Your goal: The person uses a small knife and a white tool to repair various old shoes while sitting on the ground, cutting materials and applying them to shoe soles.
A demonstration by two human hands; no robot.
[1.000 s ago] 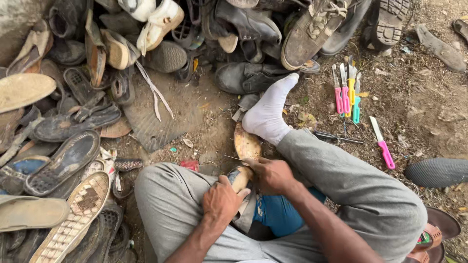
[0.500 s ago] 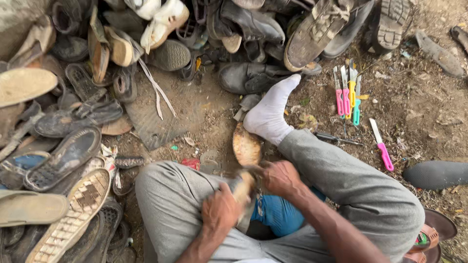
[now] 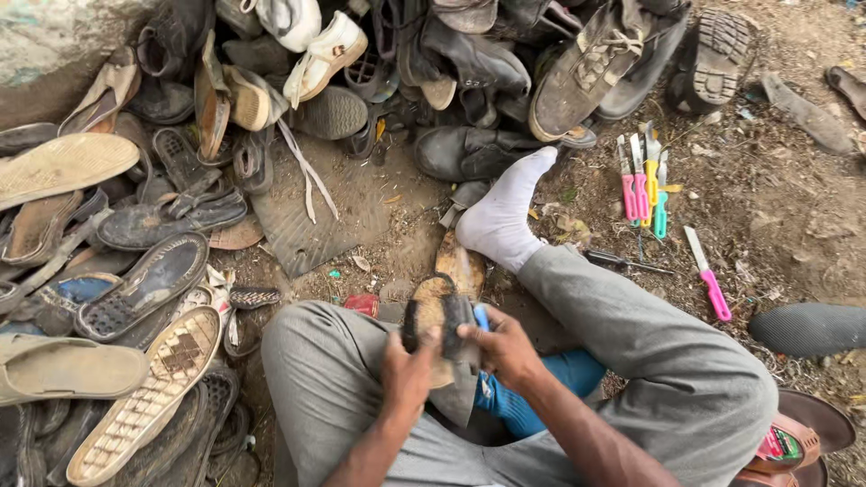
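I sit cross-legged on bare dirt in grey trousers, one foot in a white sock (image 3: 502,216) stretched forward. My left hand (image 3: 408,368) grips a worn brown shoe sole (image 3: 438,317) held upright over my lap. My right hand (image 3: 502,347) holds the sole's right edge and seems to have a small blue-handled tool (image 3: 482,317) in its fingers. A second tan sole piece (image 3: 462,267) lies on the ground just beyond, beside the socked foot.
A big heap of old shoes, sandals and loose soles (image 3: 144,271) fills the left and far side. Several pink, yellow and green-handled knives (image 3: 642,185) lie on the dirt at right, one pink knife (image 3: 707,274) apart. A black sole (image 3: 807,326) lies far right.
Both hands have lifted and turned the brown sole upright over my lap; earlier it lay lower and flatter between my hands. The view has shifted slightly.
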